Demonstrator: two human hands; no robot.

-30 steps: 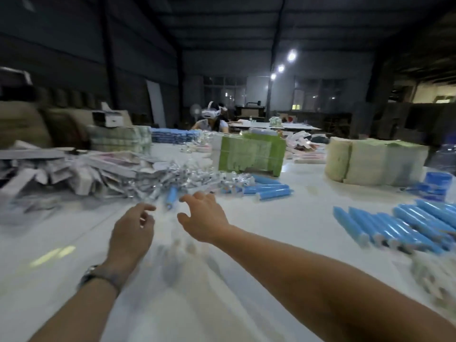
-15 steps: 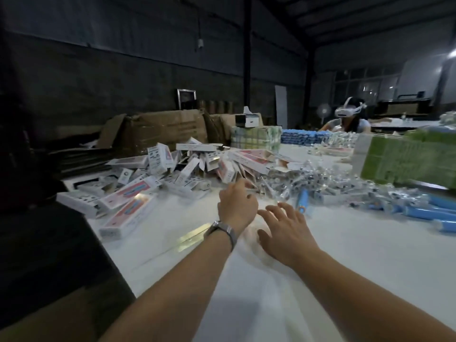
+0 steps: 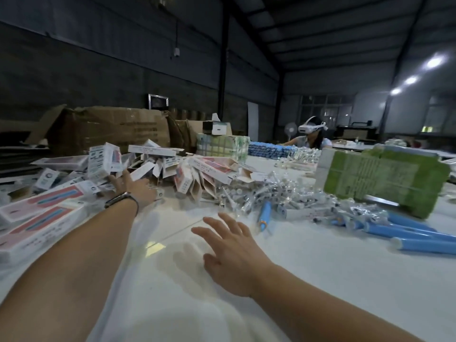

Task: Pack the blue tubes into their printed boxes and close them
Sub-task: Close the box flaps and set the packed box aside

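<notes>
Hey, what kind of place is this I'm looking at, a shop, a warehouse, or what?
Most likely a warehouse or small factory packing floor. A long white table holds a heap of printed boxes and loose blue tubes, brown shipping cartons stand behind, and another worker sits farther along under a bare metal roof.

Printed boxes (image 3: 158, 166) lay in a loose heap at far left of the white table (image 3: 308, 280), white card with pink-red panels, tumbled at all angles, several with end flaps open. Two long ones (image 3: 42, 213) lay flat at the near-left edge. Blue tubes (image 3: 414, 236) lay on their sides at right, roughly parallel. One more blue tube (image 3: 264, 214) lay near centre, against a pile of clear-wrapped small items (image 3: 283, 191).
</notes>
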